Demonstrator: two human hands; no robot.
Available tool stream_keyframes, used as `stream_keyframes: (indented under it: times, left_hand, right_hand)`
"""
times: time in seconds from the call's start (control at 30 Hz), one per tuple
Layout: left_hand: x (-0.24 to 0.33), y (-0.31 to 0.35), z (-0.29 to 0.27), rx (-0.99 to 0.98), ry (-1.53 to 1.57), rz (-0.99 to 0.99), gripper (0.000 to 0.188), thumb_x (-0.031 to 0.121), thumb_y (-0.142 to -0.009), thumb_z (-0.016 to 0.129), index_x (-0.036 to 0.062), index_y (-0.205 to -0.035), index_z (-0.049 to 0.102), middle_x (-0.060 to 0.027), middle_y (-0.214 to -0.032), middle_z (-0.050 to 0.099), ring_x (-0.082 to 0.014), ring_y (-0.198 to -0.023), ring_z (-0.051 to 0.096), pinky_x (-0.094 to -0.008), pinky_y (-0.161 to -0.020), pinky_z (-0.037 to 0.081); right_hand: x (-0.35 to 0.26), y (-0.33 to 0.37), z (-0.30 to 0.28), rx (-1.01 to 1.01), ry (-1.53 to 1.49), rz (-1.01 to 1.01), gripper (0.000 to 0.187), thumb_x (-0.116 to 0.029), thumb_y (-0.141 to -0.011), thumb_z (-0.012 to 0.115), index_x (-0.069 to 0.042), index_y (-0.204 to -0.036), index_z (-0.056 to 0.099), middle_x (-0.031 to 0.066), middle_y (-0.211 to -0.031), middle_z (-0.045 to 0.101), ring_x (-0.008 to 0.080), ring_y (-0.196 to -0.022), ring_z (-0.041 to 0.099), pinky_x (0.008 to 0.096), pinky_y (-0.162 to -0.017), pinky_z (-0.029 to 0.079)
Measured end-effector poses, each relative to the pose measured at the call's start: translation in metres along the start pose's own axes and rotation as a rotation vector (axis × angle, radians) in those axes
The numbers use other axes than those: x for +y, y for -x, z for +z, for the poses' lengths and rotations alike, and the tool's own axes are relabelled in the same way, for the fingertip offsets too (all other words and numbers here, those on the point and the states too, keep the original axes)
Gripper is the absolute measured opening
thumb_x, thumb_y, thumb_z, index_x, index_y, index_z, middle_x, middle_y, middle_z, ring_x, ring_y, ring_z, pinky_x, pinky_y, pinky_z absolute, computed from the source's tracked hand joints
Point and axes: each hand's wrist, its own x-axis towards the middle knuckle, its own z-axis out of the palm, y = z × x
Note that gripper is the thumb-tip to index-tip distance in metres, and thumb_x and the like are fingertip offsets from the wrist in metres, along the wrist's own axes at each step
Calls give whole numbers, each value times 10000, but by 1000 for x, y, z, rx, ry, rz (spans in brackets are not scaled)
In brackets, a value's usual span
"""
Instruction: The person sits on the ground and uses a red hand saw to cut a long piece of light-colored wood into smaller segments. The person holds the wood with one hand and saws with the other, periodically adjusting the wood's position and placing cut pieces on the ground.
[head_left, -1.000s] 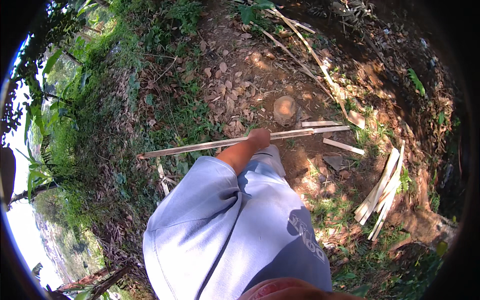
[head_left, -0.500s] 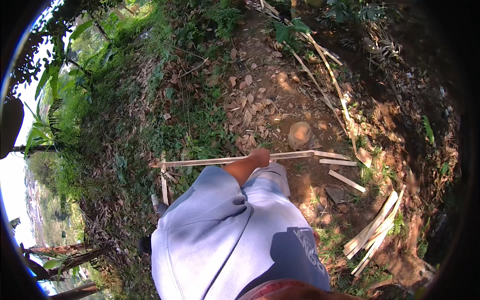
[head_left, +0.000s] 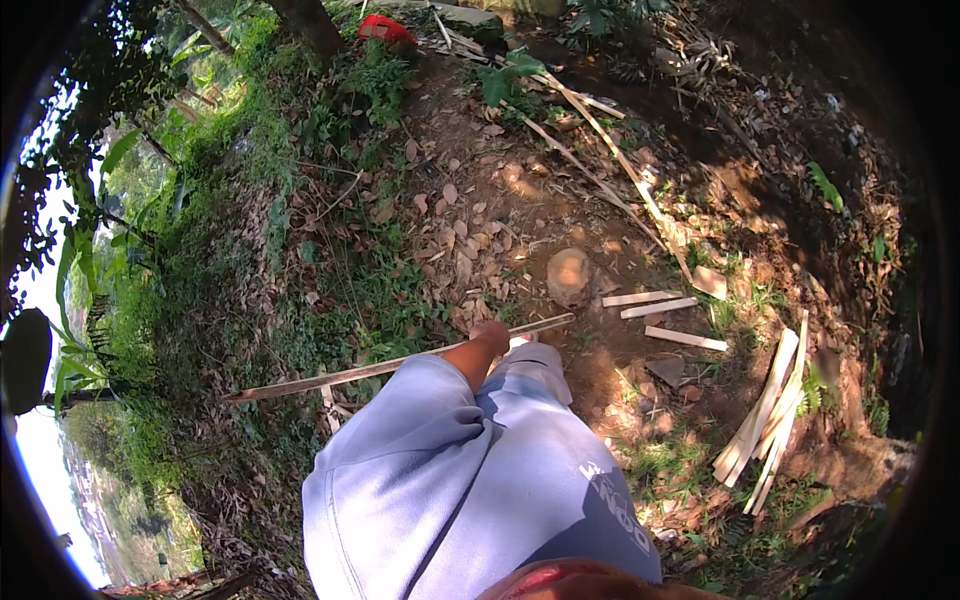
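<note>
My left hand (head_left: 489, 336) is closed around a long, narrow, pale strip of split wood or bamboo (head_left: 375, 369). The strip slants across in front of my legs, its darker end over the plants at the left and its cut end near a round wooden stump (head_left: 569, 275). Right of the stump lie a short pale piece (head_left: 640, 298), a second short piece (head_left: 658, 308) almost parallel to it, and a third piece (head_left: 686, 338) nearer me. My right hand is out of view.
A bundle of pale strips (head_left: 762, 420) lies at the right. Long strips (head_left: 612, 150) stretch away beyond the stump. A flat grey stone (head_left: 666, 371) sits near the short pieces. Green plants (head_left: 300, 240) cover the left slope, and a red object (head_left: 387, 30) is at the far edge.
The strip's bent right end has come apart and lies as a short piece by the stump. My left hand and the strip have shifted left, the strip's left end lower. My view has turned.
</note>
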Motion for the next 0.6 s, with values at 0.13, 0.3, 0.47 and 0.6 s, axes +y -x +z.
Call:
stream_keyframes:
  times: [0.13, 0.3, 0.47, 0.6]
  left_hand:
    - [35, -12, 1, 14, -32, 58, 387, 273, -882, 707, 86, -1214, 773, -149, -1320, 729, -336, -1232, 703, -472, -988, 585]
    - [29, -95, 40, -52, -546, 430, 390, 307, -925, 649, 46, -1182, 781, -195, -1277, 738, -369, -1200, 711, -451, -998, 580]
    - [108, -65, 20, 64, -421, 475, 403, 288, -889, 674, -4, -1151, 771, -227, -1180, 759, -395, -1119, 736, -483, -981, 587]
    - [159, -41, 6, 233, -291, 606, 364, 233, -845, 697, -53, -1061, 756, -276, -1060, 758, -431, -1041, 745, -510, -911, 596]
  right_hand:
    - [60, 48, 1, 77, -65, 142, 182, -67, -935, 642, -98, -1046, 783, 84, -640, 626, 187, -518, 604, 383, -494, 486]
    - [103, 107, 29, 52, -160, 454, 239, -39, -935, 626, -128, -1088, 785, 110, -635, 633, 217, -488, 625, 407, -471, 507]
    - [132, 150, 69, 68, 106, 283, 188, -39, -961, 603, -96, -1041, 763, 120, -647, 616, 235, -482, 634, 450, -464, 527]
    - [95, 190, 101, 208, -893, 560, 108, -138, -996, 640, -110, -969, 741, 69, -658, 547, 175, -460, 477, 382, -420, 370]
